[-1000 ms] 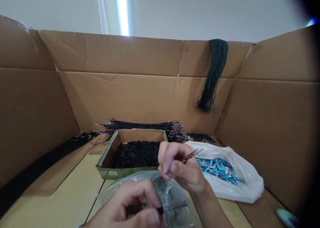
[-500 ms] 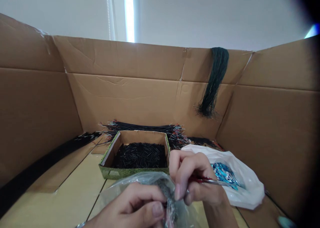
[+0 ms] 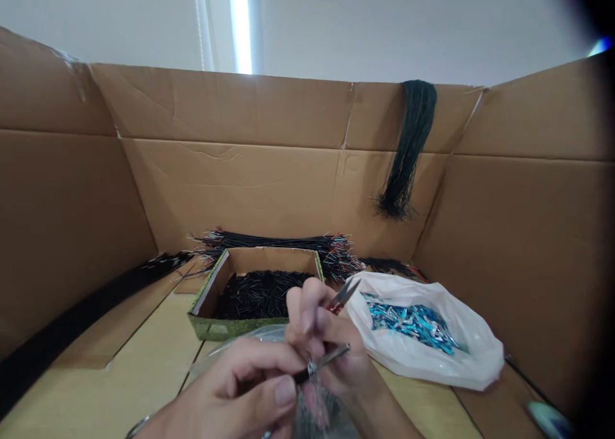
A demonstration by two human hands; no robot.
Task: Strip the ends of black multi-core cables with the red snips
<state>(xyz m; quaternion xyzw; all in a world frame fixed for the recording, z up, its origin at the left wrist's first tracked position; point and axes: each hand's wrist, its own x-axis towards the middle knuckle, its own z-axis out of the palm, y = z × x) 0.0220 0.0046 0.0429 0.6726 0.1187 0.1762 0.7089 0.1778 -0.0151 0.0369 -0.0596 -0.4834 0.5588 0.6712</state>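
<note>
Left hand [image 3: 225, 381] pinches a metal-tipped black wire [image 3: 319, 364] over a clear plastic bag [image 3: 250, 339], right hand [image 3: 331, 356] clenches red-handled tweezers [image 3: 343, 297] tips-up, just before a green box [image 3: 225, 328] of black wire pieces [image 3: 262, 291], white bag [image 3: 473, 356] of blue terminals [image 3: 410, 323] rightmost.

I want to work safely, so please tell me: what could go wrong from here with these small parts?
The tip of the red-handled tool in the right hand is close to the left hand and its black wire, so a slip could prick a finger. The clear bag under the hands might tear. The white bag lies open, so loose blue terminals could spill.
</note>
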